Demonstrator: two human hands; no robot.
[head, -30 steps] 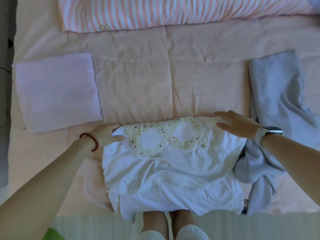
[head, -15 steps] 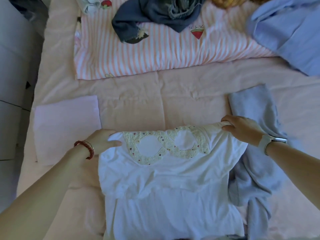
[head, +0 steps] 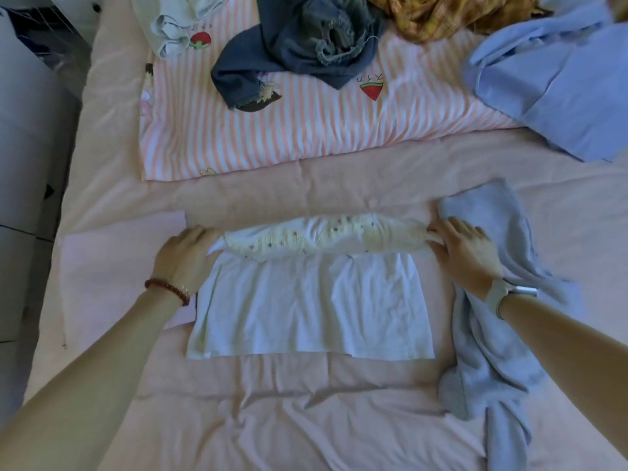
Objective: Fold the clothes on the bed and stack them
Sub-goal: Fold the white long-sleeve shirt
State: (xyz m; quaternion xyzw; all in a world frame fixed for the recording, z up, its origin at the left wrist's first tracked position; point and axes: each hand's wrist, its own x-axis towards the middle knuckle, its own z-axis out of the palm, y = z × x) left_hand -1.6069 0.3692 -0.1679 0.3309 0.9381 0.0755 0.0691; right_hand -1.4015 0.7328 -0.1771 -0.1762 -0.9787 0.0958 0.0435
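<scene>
**White top held at both ends of its far edge**

The far, embroidered edge of the white top (head: pixel 311 300) is held at both ends. At its left end the left hand (head: pixel 185 256) is laid, fingers curled over the cloth so that the grip appears to be pinched on the corner, though the fingertips are hidden under the fabric. At its right end the cloth is pinched by the right hand (head: pixel 464 253), thumb and fingers pressed together on the bunched corner. A red bead bracelet (head: pixel 168 290) is worn on the left wrist and a watch (head: pixel 506 295) on the right.

The top is spread flat near the middle of the bed (head: pixel 306 419), plain white over most of its area, with the cream embroidered band gathered into a roll along the far edge and its near hem lying straight.

A folded pale pink cloth (head: pixel 112 266) lies just beside the top towards the left edge of the bed, partly under the left forearm. A crumpled grey-blue garment (head: pixel 492 351) lies just beside it on the right, under the right wrist.

Towards the far edge, a pink-and-white striped blanket (head: pixel 306 130) printed with a watermelon slice is spread; small marks above the slice cannot be read. On it lie dark denim (head: pixel 306 39), a pale bundle (head: pixel 173 25) and a mustard cloth (head: pixel 452 11). A light blue shirt (head: pixel 557 86) lies at the far right corner.
</scene>
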